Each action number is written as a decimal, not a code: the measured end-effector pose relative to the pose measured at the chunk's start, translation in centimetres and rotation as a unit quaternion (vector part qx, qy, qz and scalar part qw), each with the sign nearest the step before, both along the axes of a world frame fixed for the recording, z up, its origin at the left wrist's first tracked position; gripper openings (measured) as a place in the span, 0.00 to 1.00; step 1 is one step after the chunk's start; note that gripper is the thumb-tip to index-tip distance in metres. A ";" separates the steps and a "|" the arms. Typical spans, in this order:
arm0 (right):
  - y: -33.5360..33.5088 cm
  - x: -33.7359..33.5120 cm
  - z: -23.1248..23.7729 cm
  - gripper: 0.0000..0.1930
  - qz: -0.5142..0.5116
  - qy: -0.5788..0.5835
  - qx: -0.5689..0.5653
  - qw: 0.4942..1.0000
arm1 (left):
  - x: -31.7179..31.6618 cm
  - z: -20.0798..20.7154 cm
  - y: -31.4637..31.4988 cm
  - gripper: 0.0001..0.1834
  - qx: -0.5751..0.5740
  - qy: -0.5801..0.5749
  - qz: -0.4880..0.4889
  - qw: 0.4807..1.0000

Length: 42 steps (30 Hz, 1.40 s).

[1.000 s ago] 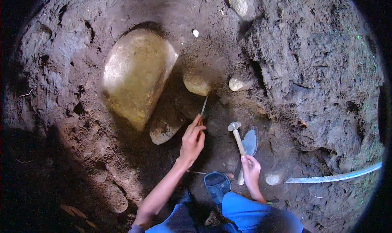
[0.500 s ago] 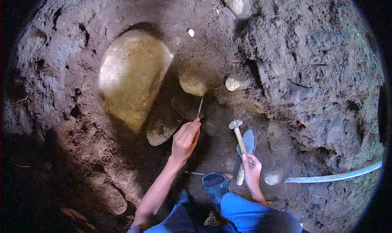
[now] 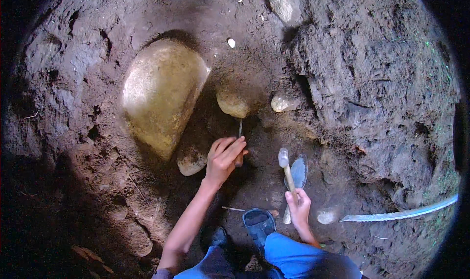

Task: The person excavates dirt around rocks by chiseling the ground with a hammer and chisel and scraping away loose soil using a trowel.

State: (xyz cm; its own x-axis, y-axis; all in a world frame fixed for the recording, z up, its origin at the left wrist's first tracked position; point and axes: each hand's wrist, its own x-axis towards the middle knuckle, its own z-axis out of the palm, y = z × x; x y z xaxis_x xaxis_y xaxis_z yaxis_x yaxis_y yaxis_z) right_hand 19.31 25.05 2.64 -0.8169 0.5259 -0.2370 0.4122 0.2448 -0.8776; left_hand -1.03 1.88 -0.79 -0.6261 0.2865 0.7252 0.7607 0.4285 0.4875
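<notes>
My left hand (image 3: 223, 162) is closed around a thin metal chisel (image 3: 240, 128); part of a brownish handle shows below the fingers. The chisel's tip meets the lower edge of a rounded tan stone (image 3: 232, 104) set in the soil. In my right hand (image 3: 299, 209) is a small hammer (image 3: 290, 181) with a light wooden handle, its metal head raised away from me. Behind the hammer lies a trowel (image 3: 299, 170) with a grey leaf-shaped blade, its pale handle partly hidden by my right hand.
A big smooth boulder (image 3: 164, 93) lies to the left, with a smaller stone (image 3: 191, 160) below it. Another stone (image 3: 283, 103) juts out right of the chisel. A rough earth wall (image 3: 377, 103) rises at the right. A long toothed blade (image 3: 399, 214) lies near a pale stone (image 3: 326, 216).
My left hand has shifted slightly right, and the chisel stands more upright against the stone. The hammer has turned in my right hand, so its head faces another way.
</notes>
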 end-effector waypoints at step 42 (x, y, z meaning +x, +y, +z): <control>4.7 -5.5 4.3 0.25 0.453 0.261 0.444 0.728 | -2.3 -1.5 0.0 0.21 -0.087 -0.007 -0.146 0.985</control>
